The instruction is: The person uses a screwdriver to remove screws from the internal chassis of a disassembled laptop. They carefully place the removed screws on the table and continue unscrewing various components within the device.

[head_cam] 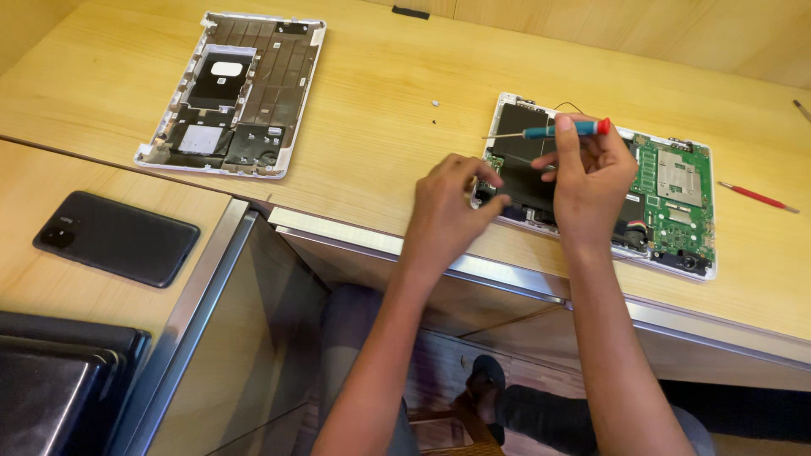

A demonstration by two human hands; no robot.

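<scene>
Bare forearms, no sleeves; dark trousers; dark sandal on foot.

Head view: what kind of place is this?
Probably an electronics repair bench, perhaps at home. On the wooden desk lie an opened laptop with its green circuit board bare and its removed bottom cover; the right hand holds a small screwdriver.

Both hands were held close together, forearms extended forward.
The left hand was curled, fingertips pinched downward; the right hand was raised, fingers closed in a grip.
</scene>
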